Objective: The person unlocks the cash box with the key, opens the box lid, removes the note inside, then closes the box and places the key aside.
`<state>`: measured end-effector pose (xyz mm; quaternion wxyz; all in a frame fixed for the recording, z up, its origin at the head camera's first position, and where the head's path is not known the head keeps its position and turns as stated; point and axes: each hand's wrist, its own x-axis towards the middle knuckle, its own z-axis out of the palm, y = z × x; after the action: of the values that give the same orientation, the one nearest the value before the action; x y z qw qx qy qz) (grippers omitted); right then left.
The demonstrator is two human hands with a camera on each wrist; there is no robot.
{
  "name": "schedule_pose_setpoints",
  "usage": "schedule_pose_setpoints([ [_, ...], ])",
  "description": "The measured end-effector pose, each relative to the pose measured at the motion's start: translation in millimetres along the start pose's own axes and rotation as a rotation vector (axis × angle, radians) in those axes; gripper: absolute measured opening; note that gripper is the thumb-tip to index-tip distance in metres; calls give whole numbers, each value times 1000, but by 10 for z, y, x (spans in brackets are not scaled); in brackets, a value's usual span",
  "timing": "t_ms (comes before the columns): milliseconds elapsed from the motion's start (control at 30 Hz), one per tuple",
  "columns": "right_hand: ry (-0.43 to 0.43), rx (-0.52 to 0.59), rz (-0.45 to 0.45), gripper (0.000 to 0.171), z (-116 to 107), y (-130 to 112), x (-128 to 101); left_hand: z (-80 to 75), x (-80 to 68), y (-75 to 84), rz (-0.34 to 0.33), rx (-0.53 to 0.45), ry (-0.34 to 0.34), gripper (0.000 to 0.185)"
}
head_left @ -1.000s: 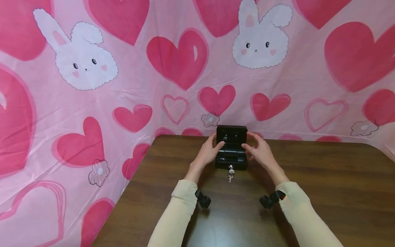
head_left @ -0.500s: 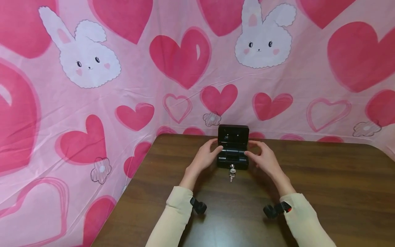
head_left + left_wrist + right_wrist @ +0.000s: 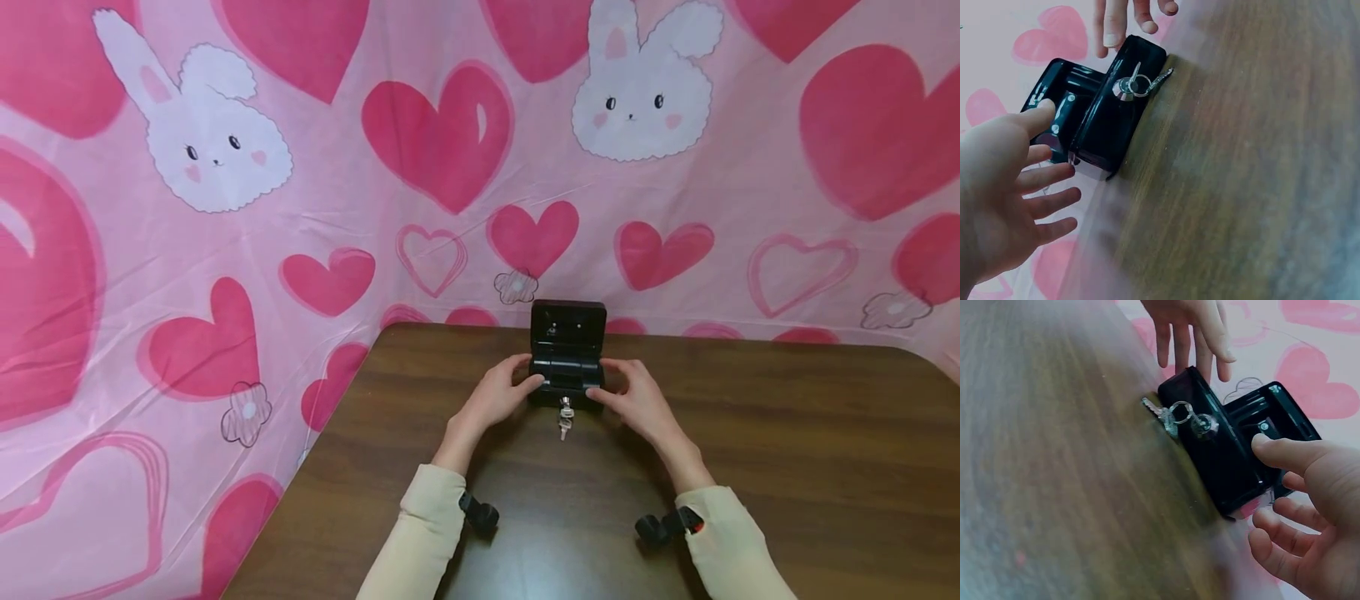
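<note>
Pink backdrop cloth [image 3: 300, 208], printed with hearts and rabbits, is hanging behind and to the left of the scene. Dark wooden tabletop [image 3: 787, 467] is filling the near and right part of the head view.

Small black lockbox [image 3: 567, 367] is sitting at the far edge of the tabletop, centre, with its lid [image 3: 567, 325] standing open and upright toward the cloth. Keys [image 3: 562, 421] are hanging from the lock on its near face and resting on the wood.

Left hand [image 3: 498, 396] is flanking the box on its left; fingers are spread and relaxed, and its thumb appears to be touching the box rim [image 3: 1044, 112]. Right hand [image 3: 633, 396] is flanking it on the right, fingers likewise loose and open, thumb [image 3: 1272, 450] reaching over the box edge. Neither grip is closing around anything.

Judgement: the box looks rigid, hard-shelled and glossy, so probably a little slippery. Best hold is likely on the two short side walls, clear of the lid hinge and dangling keys.
</note>
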<state>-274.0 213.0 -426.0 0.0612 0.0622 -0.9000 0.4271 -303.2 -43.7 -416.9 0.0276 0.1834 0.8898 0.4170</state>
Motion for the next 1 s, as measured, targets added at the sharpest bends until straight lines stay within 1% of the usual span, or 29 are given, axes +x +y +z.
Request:
schedule_pose_setpoints([
  [267, -27, -10, -1, 72, 56, 7, 28, 32, 10, -8, -43, 74, -36, 71],
  [433, -39, -13, -1, 69, 70, 10, 35, 55, 25, -14, -65, 133, -26, 68],
  [633, -40, -30, -21, 63, 60, -10, 45, 87, 47, 2, -40, 207, 12, 63],
  [800, -33, -53, -51, 59, 40, -39, 51, 96, 40, 30, -39, 224, 32, 61],
  [1000, 10, -101, -76, 56, 22, -67, 65, 104, 39, 26, -32, 230, 45, 59],
])
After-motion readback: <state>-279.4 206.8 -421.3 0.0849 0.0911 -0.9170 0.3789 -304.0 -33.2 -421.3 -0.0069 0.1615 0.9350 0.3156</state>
